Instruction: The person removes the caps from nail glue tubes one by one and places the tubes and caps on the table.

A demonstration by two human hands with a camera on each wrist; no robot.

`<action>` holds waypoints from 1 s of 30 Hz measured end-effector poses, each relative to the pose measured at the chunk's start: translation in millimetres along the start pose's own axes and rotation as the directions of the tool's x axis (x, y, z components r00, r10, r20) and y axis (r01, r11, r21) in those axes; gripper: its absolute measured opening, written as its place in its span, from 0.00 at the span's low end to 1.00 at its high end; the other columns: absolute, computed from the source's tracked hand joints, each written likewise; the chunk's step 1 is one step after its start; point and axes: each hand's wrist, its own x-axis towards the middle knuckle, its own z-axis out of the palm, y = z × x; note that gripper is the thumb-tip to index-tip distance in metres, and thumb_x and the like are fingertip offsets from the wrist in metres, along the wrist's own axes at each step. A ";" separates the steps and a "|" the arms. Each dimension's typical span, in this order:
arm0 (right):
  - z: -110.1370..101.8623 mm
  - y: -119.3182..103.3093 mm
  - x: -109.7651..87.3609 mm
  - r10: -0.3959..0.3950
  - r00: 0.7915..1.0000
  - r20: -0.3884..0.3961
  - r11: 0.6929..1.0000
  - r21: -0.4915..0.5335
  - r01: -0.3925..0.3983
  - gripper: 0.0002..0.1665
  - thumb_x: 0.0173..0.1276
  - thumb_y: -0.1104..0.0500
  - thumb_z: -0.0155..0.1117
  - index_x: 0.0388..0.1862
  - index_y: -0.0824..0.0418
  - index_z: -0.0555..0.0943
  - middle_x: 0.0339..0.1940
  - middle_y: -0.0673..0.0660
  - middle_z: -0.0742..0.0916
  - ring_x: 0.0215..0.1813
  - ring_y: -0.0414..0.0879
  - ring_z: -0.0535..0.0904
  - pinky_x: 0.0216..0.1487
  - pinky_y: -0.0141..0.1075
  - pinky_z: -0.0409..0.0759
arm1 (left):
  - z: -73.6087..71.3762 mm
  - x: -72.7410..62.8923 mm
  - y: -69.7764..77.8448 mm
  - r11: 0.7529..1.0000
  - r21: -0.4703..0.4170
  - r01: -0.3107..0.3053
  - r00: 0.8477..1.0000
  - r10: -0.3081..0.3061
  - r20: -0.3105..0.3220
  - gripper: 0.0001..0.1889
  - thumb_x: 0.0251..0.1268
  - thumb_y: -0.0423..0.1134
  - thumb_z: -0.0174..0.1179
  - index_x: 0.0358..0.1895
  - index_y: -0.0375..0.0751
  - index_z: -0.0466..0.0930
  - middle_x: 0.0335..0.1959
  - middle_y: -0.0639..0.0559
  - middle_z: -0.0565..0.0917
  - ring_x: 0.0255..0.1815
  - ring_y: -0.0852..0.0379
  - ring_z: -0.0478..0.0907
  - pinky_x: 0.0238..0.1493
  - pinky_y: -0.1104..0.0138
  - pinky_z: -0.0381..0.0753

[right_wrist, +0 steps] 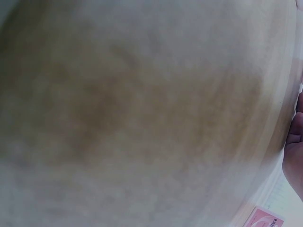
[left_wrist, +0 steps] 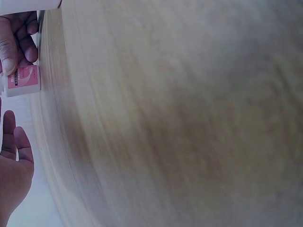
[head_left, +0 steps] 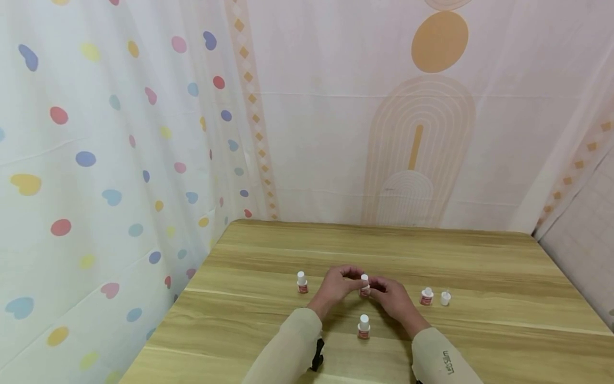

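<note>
A small white bottle [head_left: 364, 292] with a pink-red label and a white cap [head_left: 364, 278] is between the two hands, near the table's middle. My right hand [head_left: 393, 298] pinches its body; in the left wrist view that thumb lies on the bottle [left_wrist: 27, 81] over the pink label. At the cap is my left hand [head_left: 336, 288], thumb in front and fingers behind it. Its lower fingers [left_wrist: 22, 142] stretch out loosely in the left wrist view. Only part of the label [right_wrist: 265, 218] shows in the right wrist view, at the bottom edge.
Similar capped bottles stand at left [head_left: 302, 282] and in front [head_left: 363, 327] on the wood-grain table [head_left: 268, 250]. On the right, an uncapped bottle [head_left: 426, 296] stands beside a loose white cap [head_left: 445, 298]. Patterned curtains [head_left: 312, 133] hang behind and to the left.
</note>
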 end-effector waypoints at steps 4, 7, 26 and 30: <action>0.0 -0.2 -0.2 -0.014 1.000 -0.005 1.000 -0.006 0.014 0.10 0.68 0.59 0.68 0.47 0.56 0.87 0.45 0.50 0.88 0.54 0.51 0.81 0.59 0.51 0.74 | 0.3 0.2 -0.6 1.000 0.021 -0.005 1.000 0.005 0.001 0.09 0.60 0.42 0.72 0.40 0.44 0.87 0.38 0.58 0.84 0.45 0.60 0.77 0.45 0.63 0.76; 0.2 -0.2 -0.7 -0.027 1.000 -0.009 1.000 -0.005 0.027 0.09 0.68 0.58 0.68 0.46 0.56 0.87 0.45 0.50 0.88 0.53 0.50 0.81 0.59 0.51 0.74 | 0.7 0.2 -0.9 1.000 0.022 -0.009 1.000 0.009 -0.003 0.08 0.60 0.42 0.71 0.39 0.44 0.87 0.37 0.58 0.84 0.45 0.60 0.77 0.45 0.63 0.75; 0.6 1.4 -0.1 -0.004 1.000 -0.007 1.000 0.016 0.004 0.08 0.68 0.58 0.68 0.45 0.55 0.87 0.44 0.49 0.87 0.53 0.48 0.80 0.59 0.51 0.74 | 2.5 0.1 -2.3 1.000 -0.017 -0.018 1.000 0.018 -0.013 0.09 0.59 0.41 0.72 0.40 0.44 0.86 0.37 0.57 0.83 0.42 0.60 0.76 0.43 0.65 0.76; 0.5 0.5 -0.8 0.002 1.000 -0.002 1.000 0.015 -0.002 0.08 0.68 0.58 0.68 0.46 0.55 0.87 0.45 0.49 0.87 0.53 0.49 0.80 0.59 0.52 0.74 | 1.5 -0.6 -2.8 1.000 -0.017 -0.021 1.000 0.021 -0.010 0.09 0.59 0.41 0.72 0.40 0.44 0.87 0.38 0.57 0.84 0.44 0.60 0.77 0.44 0.64 0.76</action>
